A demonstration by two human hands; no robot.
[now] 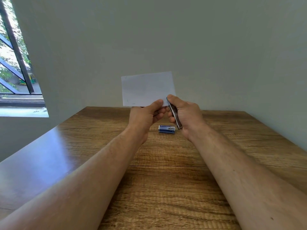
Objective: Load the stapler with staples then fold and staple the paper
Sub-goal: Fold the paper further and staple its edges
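**Folded paper held up, stapler at its lower right corner**

Both forearms reach out over the wooden surface (166, 180). Left hand (144, 115) pinches the folded paper (147, 89) at its bottom edge; the sheet stands upright, long axis left to right. Right hand (184, 113) fingers wrap the stapler (174, 116), nose up at the paper's lower right corner. Staple box (167, 129) lies beneath, well clear of the surface's edges.

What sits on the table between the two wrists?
A small blue staple box lies on the wooden table, below the left hand and right hand, in the head view.
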